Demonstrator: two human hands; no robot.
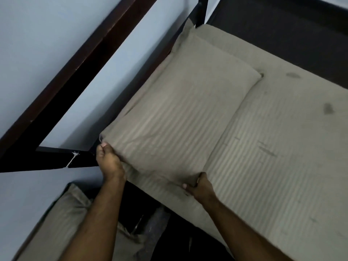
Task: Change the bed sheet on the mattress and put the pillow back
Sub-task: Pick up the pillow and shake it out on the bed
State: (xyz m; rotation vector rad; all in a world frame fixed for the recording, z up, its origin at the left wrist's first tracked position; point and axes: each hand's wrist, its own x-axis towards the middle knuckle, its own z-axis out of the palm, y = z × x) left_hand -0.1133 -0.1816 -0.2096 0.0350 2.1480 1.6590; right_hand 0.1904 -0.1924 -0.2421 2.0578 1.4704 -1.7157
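Observation:
A beige striped pillow (180, 110) lies at the head end of the upper bunk's mattress, which wears a matching beige striped sheet (273, 157) with a few dark marks. My left hand (108, 161) grips the pillow's near left corner, fingers curled round the edge. My right hand (197, 186) pinches the pillow's near right corner, thumb on top. The pillow's far end reaches the bed frame's corner post.
A dark bed frame rail (62, 87) runs diagonally along the pale blue wall (37, 44). Below, a lower bunk (62, 223) shows crumpled beige bedding. A dark headboard panel (282, 25) closes the mattress's far side.

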